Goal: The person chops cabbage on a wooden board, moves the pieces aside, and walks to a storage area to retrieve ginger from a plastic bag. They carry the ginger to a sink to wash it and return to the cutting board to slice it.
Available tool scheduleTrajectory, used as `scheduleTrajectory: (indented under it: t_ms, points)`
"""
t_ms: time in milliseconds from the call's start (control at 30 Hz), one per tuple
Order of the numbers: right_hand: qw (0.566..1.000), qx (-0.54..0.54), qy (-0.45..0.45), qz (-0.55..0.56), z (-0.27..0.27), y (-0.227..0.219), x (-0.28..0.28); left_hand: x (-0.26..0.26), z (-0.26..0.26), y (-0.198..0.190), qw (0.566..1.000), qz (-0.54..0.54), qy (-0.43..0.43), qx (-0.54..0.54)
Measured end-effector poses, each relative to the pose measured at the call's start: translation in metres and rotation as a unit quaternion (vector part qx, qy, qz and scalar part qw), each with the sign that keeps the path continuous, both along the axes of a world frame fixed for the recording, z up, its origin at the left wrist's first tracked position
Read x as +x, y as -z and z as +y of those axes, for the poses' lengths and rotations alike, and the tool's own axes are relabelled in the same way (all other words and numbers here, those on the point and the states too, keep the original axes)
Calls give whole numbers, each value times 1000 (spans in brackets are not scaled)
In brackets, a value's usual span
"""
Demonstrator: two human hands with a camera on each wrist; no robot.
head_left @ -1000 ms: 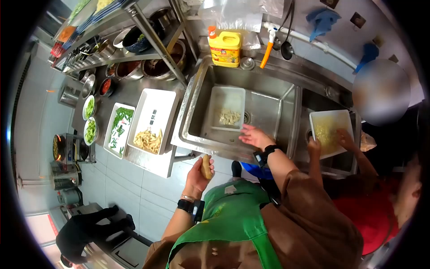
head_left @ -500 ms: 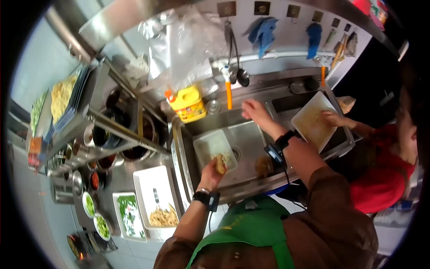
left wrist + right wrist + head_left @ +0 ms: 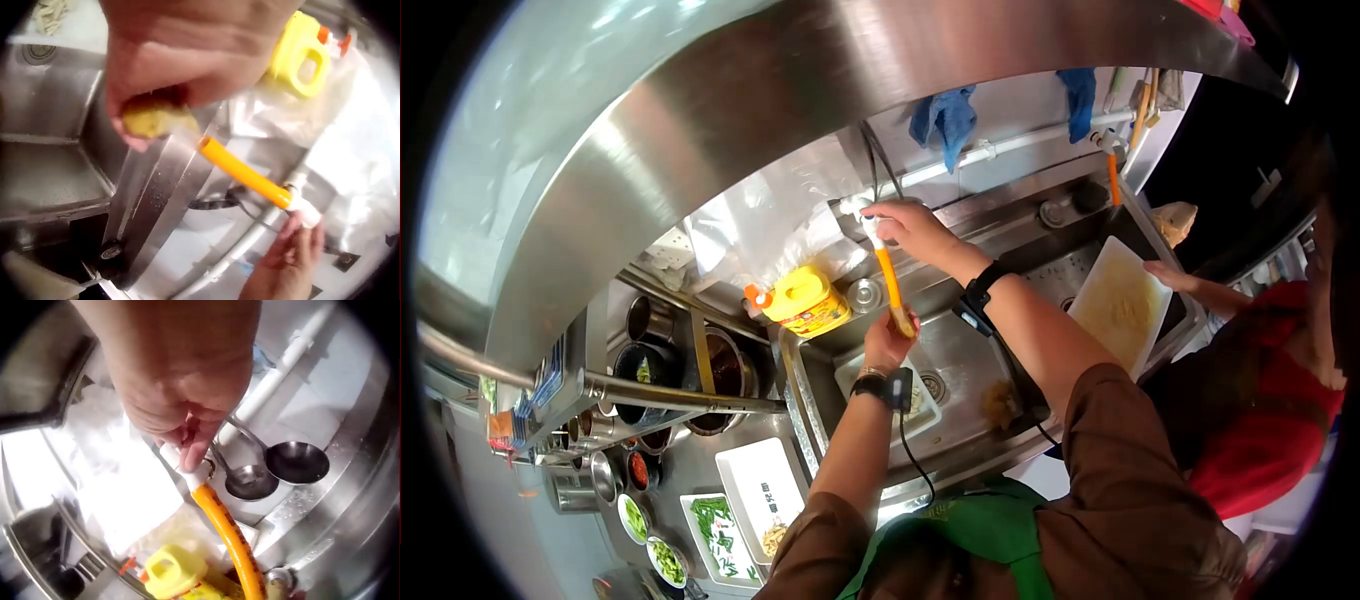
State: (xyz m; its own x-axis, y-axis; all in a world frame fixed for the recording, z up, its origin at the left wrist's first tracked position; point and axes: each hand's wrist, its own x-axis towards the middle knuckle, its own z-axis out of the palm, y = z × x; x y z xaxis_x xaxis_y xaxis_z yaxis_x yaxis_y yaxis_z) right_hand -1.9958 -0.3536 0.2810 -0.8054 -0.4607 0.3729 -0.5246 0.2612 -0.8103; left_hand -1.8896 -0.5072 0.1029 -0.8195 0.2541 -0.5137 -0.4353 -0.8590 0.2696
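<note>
My left hand (image 3: pixel 887 342) grips a yellowish, root-like piece (image 3: pixel 147 122) at the lower end of the orange hose (image 3: pixel 889 280). In the left wrist view, a blurred whitish stream runs from the hose mouth onto the piece. My right hand (image 3: pixel 920 228) has its fingers curled on the white tap (image 3: pixel 190 478) at the hose's top. Below the left hand, a white tray (image 3: pixel 928 428) with pale slices sits in the steel sink (image 3: pixel 970 365), partly hidden by the forearm and wrist camera.
A yellow jug (image 3: pixel 805 300) stands on the sink's back ledge. Ladles (image 3: pixel 297 462) hang beside the tap. At right, another person's hand (image 3: pixel 1175 277) touches a white tray (image 3: pixel 1140 345) over the second basin. A brown lump (image 3: pixel 1000 404) lies in the sink. A metal hood edge (image 3: pixel 700 90) curves overhead.
My right hand has moved from above the sink up to the tap. My left hand has brought the root-like piece up from the sink tray to the hose's end. The head view has shifted.
</note>
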Motion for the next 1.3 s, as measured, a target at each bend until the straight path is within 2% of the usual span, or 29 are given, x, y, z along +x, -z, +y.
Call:
scheduleTrajectory:
  t_ms: [33, 100, 133, 167, 200, 233, 267, 300, 367, 400, 467, 500, 567, 600, 700, 767, 800, 833, 867, 900, 967, 1000, 1033, 1067, 1100, 1167, 1233, 1267, 1300]
  points:
    - [1000, -1, 0, -2, 3, 7, 1, -4, 3, -2, 1000, 9, 0, 4]
    - [940, -307, -4, -148, -1, 37, 16, -10, 4, -3, 1000, 1, -14, -14]
    - [905, -396, 55, -146, -5, 62, 30, -13, -2, 4, 1000, 12, 20, -5]
    - [931, -299, 138, -157, -4, 118, 35, -17, -5, 13, 998, 24, 55, 3]
    - [946, -111, 175, -250, -7, 147, 47, -17, -7, 35, 998, 25, 56, 3]
    - [897, -144, 107, -404, -11, 147, 74, -15, -9, 65, 978, 158, 63, -121]
    - [916, -150, 228, -293, -38, 185, 90, -15, -8, 81, 925, 285, 70, -241]
    - [981, -80, 154, -88, -52, 233, 84, -10, 15, 40, 992, 58, -6, -112]
    - [957, -18, 155, -244, -55, 225, 81, -12, 9, 75, 943, 216, 78, -242]
    - [956, -19, 155, -248, -49, 215, 75, -5, 5, 83, 943, 212, 79, -244]
    - [823, -72, 76, -558, -29, 155, 68, 15, 11, 23, 946, 73, 178, -262]
    - [821, -74, 76, -561, -24, 132, 79, 18, 12, 4, 945, 69, 181, -264]
    - [774, -286, -7, -565, -10, 99, 92, 12, 18, -15, 985, -53, 108, -125]
    - [751, -360, -75, -549, -18, 156, 83, 11, 0, -3, 990, -3, 140, -17]
    - [759, -380, -71, -523, -18, 158, 96, 13, 9, -17, 990, -22, 110, -89]
    - [793, -325, -19, -515, -31, 181, 87, 11, 17, 1, 991, -69, 100, -63]
    - [888, -206, 106, -397, -42, 202, 83, 16, 29, -3, 980, -40, 79, -177]
    - [936, -75, 225, -259, -50, 218, 80, 21, 36, -10, 956, -10, 57, -289]
    - [932, 25, 303, -196, -52, 218, 74, 28, 37, -13, 925, 69, 69, -367]
    - [932, 25, 303, -196, -52, 220, 71, 27, 39, -17, 925, 69, 69, -367]
    - [940, 185, 286, -19, -50, 213, 74, 21, 38, -1, 893, 63, 67, -440]
    - [939, 187, 289, -21, -49, 208, 78, 20, 30, 27, 647, 268, 41, -713]
    - [962, -34, 187, -197, -49, 201, 82, 19, 23, 23, 649, 269, 42, -711]
    - [897, -252, 67, -357, -48, 190, 87, 19, 12, 17, 873, 135, 41, -467]
    - [897, -251, 65, -359, -39, 179, 93, 20, -1, 12, 985, -18, 33, -167]
    - [752, -387, -150, -511, -13, 151, 107, 17, -17, 24, 992, -43, 68, -101]
    - [768, -371, -171, -494, -14, 152, 106, 14, -17, 23, 984, -37, 139, -102]
    - [797, -337, -84, -494, -23, 159, 104, 16, -4, 12, 984, -40, 138, -102]
    - [817, -301, 4, -492, -34, 169, 104, 23, 18, -10, 986, -74, 52, -138]
